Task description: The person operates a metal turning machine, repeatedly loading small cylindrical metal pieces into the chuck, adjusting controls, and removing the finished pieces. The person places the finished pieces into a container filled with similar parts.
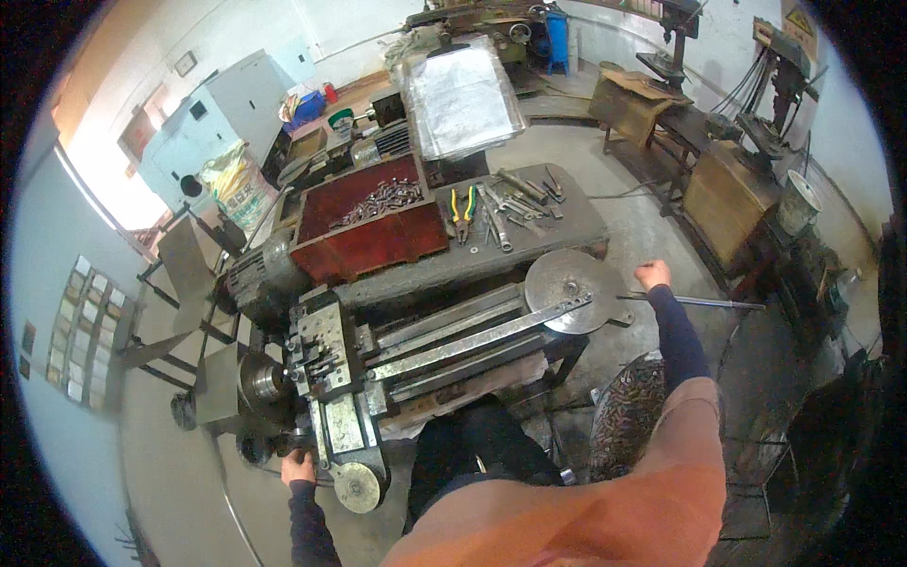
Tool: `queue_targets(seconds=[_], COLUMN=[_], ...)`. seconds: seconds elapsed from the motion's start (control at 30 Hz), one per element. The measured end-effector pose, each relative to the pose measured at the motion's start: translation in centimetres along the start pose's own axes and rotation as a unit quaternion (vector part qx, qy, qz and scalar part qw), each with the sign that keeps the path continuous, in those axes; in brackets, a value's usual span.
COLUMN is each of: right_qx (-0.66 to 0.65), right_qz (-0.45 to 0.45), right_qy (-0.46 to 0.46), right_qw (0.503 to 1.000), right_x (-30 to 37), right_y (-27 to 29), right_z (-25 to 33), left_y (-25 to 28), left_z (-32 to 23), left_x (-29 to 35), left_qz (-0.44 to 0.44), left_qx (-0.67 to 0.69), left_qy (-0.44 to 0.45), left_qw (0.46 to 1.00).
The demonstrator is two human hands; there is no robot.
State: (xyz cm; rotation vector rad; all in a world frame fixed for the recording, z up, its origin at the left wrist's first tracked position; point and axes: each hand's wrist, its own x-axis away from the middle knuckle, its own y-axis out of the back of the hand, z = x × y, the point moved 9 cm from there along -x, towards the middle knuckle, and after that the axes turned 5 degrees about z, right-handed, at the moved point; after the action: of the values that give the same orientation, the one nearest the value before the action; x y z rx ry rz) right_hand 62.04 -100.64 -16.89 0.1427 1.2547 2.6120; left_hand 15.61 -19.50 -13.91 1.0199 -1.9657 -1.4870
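My left hand (298, 468) is low at the left end of a greasy metal machine (326, 350), its fingers curled against a dark round part below the chuck (265, 380). What those fingers grip is hidden. Out to the right, my right hand (652, 275) is closed, just above a long metal rod (704, 301) by the big round disc (571, 291). Anything inside that fist is too small to make out. A flat steel bar (472, 338) links the disc to the sliding block. Near my left hand sits a smaller round plate (357, 487).
Behind the machine stands a red tray (368, 244) of small metal parts. Pliers (463, 215), wrenches (515, 203) and other tools lie on the bench beside it. A container of metal pieces (628, 416) stands by my right arm. Drill presses (671, 47) line the right wall.
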Motion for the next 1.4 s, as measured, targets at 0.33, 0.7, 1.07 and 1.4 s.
queue_targets(seconds=[0.33, 0.7, 1.07, 1.4], right_qx=[0.101, 0.123, 0.115, 0.144], right_qz=[0.001, 0.044, 0.037, 0.021], right_qy=[-0.093, -0.095, -0.084, -0.119], right_qw=[0.991, 0.987, 0.989, 0.982], right_x=[2.8, 2.5, 2.6, 2.2], right_y=[0.1, -0.1, -0.2, -0.3], right_z=[2.7, 3.0, 4.3, 3.2], left_y=[0.0, -1.7, -2.6, -4.1], left_z=[0.3, 2.2, 2.1, 1.4], left_x=[0.0, -1.2, -1.6, -0.2], left_qz=[0.007, 0.041, 0.114, 0.409], left_qx=[-0.020, -0.091, -0.143, -0.308], left_qy=[0.008, 0.037, 0.037, 0.158], left_qw=[1.000, 0.994, 0.982, 0.845])
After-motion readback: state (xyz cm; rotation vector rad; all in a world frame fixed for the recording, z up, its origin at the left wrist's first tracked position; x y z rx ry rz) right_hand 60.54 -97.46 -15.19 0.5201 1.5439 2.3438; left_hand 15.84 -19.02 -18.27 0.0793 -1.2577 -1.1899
